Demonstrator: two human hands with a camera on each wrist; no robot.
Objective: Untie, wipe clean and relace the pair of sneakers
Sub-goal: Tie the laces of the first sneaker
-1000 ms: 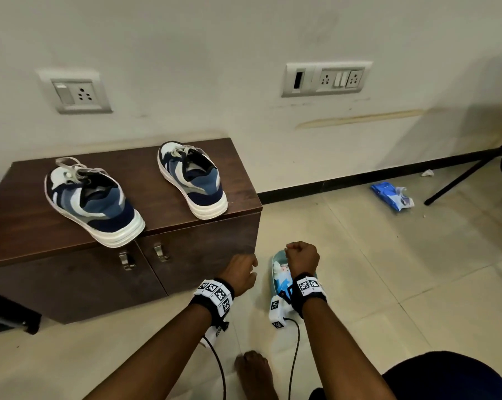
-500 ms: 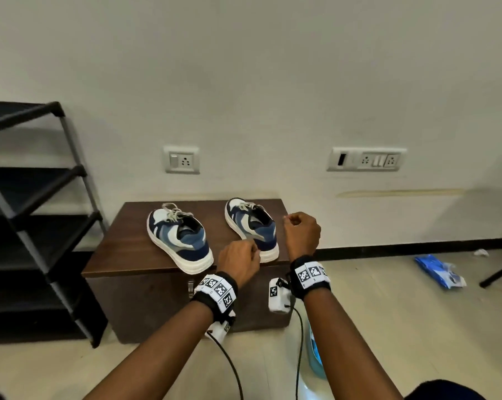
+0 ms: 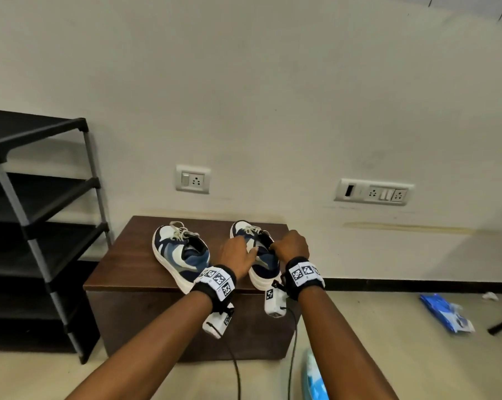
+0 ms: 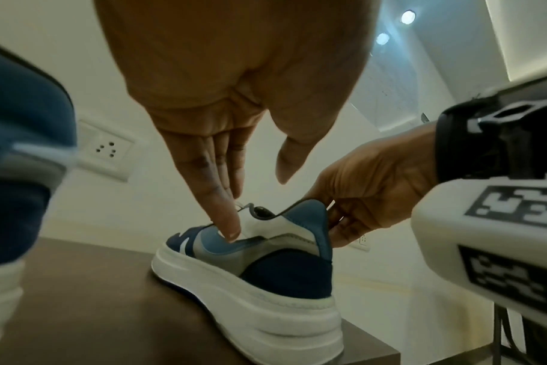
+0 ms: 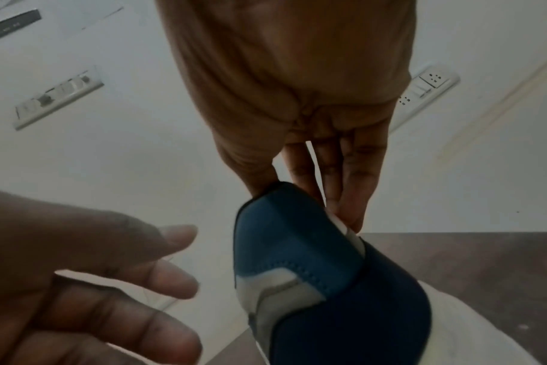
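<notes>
Right hand (image 3: 290,246) of mine is pinching the heel collar of the right sneaker (image 3: 261,264) on the wooden cabinet (image 3: 122,261). Left hand (image 3: 238,255) stays flat, straight fingers touching its side; other sneaker (image 3: 180,252) sits just beside.

Two navy, blue and white sneakers stand upright side by side on the brown surface (image 3: 128,255), toes toward the wall, pale laces still tied (thick white soles): left sneaker (image 3: 180,254) free, right sneaker (image 3: 262,264) held at its heel collar.
</notes>
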